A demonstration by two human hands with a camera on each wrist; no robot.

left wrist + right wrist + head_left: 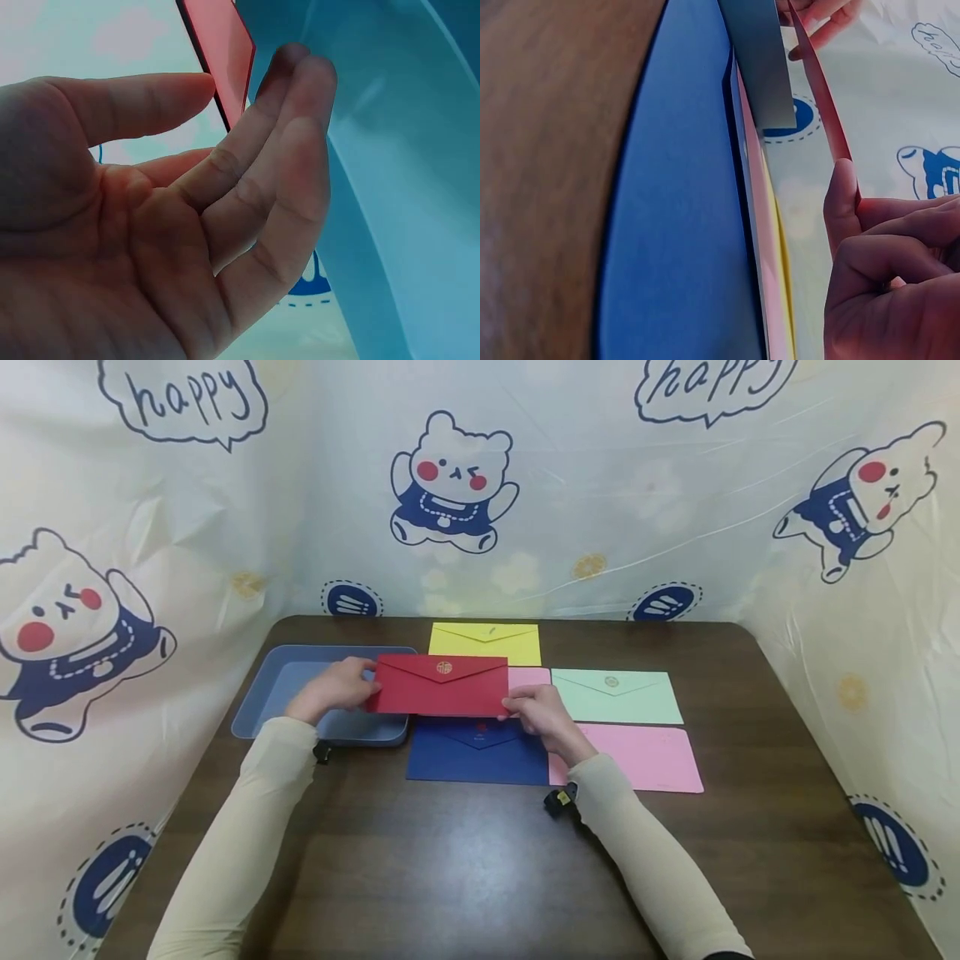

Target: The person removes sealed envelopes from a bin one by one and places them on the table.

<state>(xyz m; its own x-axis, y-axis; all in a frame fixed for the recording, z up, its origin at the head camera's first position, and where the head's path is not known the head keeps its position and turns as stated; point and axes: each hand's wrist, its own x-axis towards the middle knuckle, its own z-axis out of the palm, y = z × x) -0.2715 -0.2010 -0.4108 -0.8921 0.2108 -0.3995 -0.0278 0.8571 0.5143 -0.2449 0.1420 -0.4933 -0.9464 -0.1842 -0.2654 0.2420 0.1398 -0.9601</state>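
Note:
A red envelope [441, 687] with a gold emblem on its flap is held up above the table between both hands. My left hand [342, 684] pinches its left end; in the left wrist view the thumb [172, 105] lies against one side of the red envelope [221, 45], the other fingers beyond it. At the lower right corner my right hand [542, 714] pinches the envelope between thumb and curled fingers, as the right wrist view also shows. Beneath it lie a blue envelope [468, 760] and a partly covered pink envelope [529, 677].
A blue tray [255, 693] stands at the left, under my left hand. A yellow envelope [486, 647] lies at the back, a mint green envelope [615, 697] to the right, and another pink envelope [637, 760] in front of that. Printed sheeting [562, 485] surrounds the brown table [465, 877].

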